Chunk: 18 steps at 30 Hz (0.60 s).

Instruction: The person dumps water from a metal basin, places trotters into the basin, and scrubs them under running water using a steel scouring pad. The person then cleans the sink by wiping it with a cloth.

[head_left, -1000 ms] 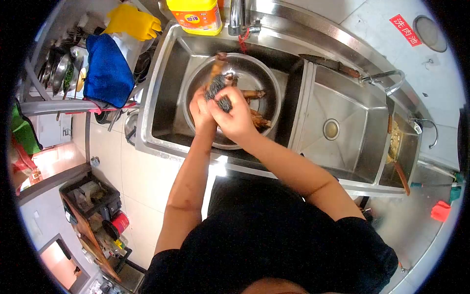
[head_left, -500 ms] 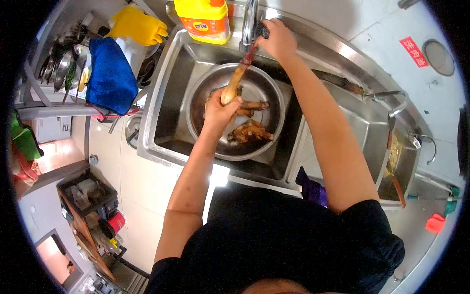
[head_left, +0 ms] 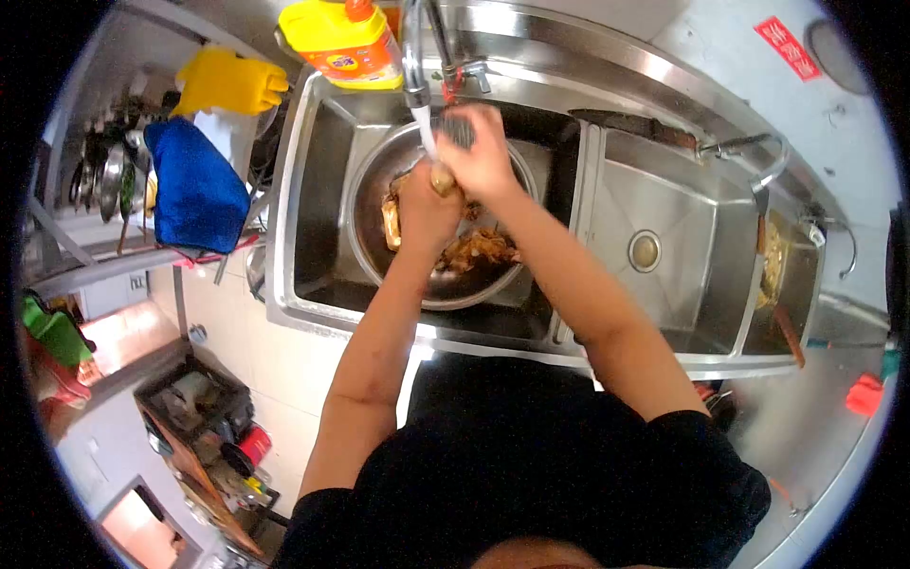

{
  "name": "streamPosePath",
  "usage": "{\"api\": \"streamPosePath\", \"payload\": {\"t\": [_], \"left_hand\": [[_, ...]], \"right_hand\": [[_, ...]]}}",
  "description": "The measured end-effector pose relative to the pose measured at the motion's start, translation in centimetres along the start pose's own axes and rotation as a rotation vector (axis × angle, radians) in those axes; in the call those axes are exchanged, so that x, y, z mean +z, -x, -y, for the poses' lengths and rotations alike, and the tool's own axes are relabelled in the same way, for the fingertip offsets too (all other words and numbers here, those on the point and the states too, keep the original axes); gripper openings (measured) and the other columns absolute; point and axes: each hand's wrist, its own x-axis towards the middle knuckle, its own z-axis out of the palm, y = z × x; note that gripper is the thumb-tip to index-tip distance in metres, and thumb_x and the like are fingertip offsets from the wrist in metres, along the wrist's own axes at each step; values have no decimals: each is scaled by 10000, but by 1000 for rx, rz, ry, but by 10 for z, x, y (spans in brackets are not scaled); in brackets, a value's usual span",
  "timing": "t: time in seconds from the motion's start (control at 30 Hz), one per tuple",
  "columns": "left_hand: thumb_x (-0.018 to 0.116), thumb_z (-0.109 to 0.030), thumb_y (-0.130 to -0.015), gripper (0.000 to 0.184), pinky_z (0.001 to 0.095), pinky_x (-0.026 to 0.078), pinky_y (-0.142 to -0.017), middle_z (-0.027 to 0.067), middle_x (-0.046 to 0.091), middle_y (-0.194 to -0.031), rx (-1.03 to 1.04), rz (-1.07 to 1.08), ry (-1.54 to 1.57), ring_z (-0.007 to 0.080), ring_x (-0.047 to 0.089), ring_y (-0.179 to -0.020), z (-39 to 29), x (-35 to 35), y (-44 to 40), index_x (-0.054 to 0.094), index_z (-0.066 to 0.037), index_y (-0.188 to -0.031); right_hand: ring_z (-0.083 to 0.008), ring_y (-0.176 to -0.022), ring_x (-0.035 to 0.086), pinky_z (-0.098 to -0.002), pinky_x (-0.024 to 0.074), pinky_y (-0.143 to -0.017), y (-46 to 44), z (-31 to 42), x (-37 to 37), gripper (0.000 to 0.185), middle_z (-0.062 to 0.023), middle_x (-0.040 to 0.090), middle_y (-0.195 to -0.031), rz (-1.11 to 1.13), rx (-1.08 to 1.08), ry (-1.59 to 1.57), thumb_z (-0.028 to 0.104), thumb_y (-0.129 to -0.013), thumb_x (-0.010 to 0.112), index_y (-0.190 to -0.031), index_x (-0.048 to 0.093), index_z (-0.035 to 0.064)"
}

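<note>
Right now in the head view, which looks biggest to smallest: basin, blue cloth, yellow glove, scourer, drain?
Basin
Blue cloth
Yellow glove
Scourer and drain: too alike to rank; right grip partly hides scourer.

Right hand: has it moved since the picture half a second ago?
Yes. Against the faucet spout, the right hand has moved toward the person's body, from beside the spout to past its tip, over the steel basin.

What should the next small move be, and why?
Probably turn the piece in the left hand under the running water: the stream falls close to its end, and the right hand holds a dark scrubber nearby.
</note>
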Motion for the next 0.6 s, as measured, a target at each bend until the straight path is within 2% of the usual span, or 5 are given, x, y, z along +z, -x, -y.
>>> {"api": "streamPosePath", "payload": {"t": [0.1,0.23,0.33,0.43,0.6], "left_hand": [[635,-72,-740,324,363,477,-679,185,617,-849,53,-25,-11,253,623,-818,-9,-5,5,524,15,-1032],[653,-125,-741,339,370,472,-749,164,621,-929,-15,35,472,263,617,-871,30,-17,-10,532,7,-1029],[645,-137,-777,349,309,473,-727,101,613,-915,88,-99,-115,166,588,-829,11,-13,12,528,-7,-1079],[653,-114,-753,456,331,485,-722,103,606,-911,-93,-73,360,211,602,-821,3,-15,6,501,0,-1167],[546,-212,-853,425,224,410,-488,59,561,-842,-252,-27,811,90,508,-594,26,-22,4,457,31,-1191]], "right_hand": [[-278,-998,506,-378,403,-891,-23,13,10,336,-145,505,-1027,-103,247,-196,208,-721,731,-972,595,31],[-311,-982,501,-391,397,-897,40,41,13,329,-149,494,-1015,22,12,-219,159,-677,729,-940,570,41],[-318,-959,499,-372,410,-872,-2,20,16,366,-158,504,-978,-35,61,24,167,-658,754,-949,576,35],[-320,-927,546,-373,420,-841,-17,20,36,253,-142,564,-938,-91,252,-511,132,-648,728,-852,598,58],[-253,-902,594,-342,450,-827,15,50,14,272,-146,603,-923,60,89,-212,138,-747,698,-967,589,22]]}}
